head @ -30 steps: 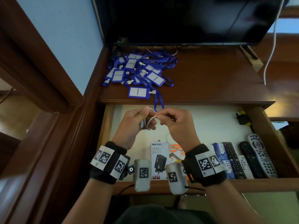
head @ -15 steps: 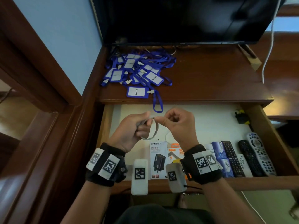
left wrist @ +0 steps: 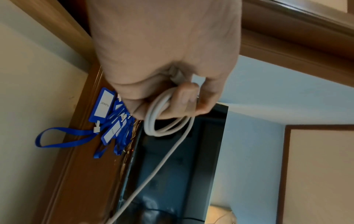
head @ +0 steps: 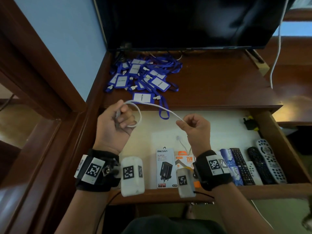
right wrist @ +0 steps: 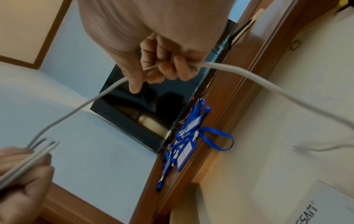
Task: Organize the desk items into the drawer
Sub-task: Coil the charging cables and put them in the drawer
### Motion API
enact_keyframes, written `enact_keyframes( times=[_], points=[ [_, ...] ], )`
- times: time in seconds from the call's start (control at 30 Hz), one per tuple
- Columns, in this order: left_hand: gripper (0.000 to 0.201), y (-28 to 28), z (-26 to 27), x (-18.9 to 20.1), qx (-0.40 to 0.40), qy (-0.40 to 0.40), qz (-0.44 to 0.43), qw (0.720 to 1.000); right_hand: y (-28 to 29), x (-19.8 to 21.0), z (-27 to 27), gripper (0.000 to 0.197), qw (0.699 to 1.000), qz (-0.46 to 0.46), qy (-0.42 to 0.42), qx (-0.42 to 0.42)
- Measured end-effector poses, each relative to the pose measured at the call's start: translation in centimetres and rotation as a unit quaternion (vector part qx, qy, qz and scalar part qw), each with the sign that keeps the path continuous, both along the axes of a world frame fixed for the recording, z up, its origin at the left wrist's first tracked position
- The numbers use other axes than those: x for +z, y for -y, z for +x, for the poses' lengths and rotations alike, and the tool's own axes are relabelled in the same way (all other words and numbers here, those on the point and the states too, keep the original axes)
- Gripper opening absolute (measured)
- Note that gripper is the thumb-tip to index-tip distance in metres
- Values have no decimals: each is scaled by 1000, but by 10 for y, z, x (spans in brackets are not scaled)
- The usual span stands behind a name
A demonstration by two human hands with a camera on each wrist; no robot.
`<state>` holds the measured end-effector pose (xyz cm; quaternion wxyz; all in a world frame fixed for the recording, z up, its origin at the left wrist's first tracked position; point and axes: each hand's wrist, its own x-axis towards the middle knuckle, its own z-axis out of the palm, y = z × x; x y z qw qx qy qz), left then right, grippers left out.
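A white cable (head: pixel 152 107) stretches between both hands above the open drawer (head: pixel 211 132). My left hand (head: pixel 118 123) grips a small coil of the cable (left wrist: pixel 162 119). My right hand (head: pixel 190 125) pinches the cable (right wrist: pixel 235 71) farther along, and its loose end (head: pixel 181 141) hangs down over the drawer. A pile of blue badge holders with lanyards (head: pixel 143 76) lies on the desk top (head: pixel 219 85), one lanyard loop hanging over the edge.
The drawer holds a charger box (head: pixel 165 168), an orange 25W pack (head: pixel 184 159), several remote controls (head: pixel 253 164) and a black plug (head: pixel 249 123). A dark monitor (head: pixel 185 21) stands at the back of the desk. A wall and wooden frame rise on the left.
The hands have moved apart. The cable, bunched between them earlier, now runs taut from the coil in the left hand to the right hand's pinch.
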<state>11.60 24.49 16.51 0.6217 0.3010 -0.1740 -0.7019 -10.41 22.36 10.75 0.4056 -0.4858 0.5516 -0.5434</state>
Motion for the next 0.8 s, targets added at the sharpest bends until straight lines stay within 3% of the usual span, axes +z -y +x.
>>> enact_keyframes(
  times=[0.17,0.33,0.47,0.57,0.73,0.8],
  points=[
    [19,8,4,1,63,-5,-25,998,-5,10,3,13,1000,4,-15,16],
    [26,10,-2,2,136,35,-12,990,-9,26,12,10,988,23,-84,125],
    [26,10,-9,-1,127,168,-41,977,-21,28,25,12,956,59,-134,255],
    [30,6,-16,-11,89,313,-57,944,-23,30,31,15,937,49,-140,317],
    [33,-1,-31,-25,38,434,-61,898,-20,39,28,17,942,11,-103,319],
    [35,-4,-34,-28,10,440,-56,896,-18,41,26,19,952,-5,-89,294]
  ],
)
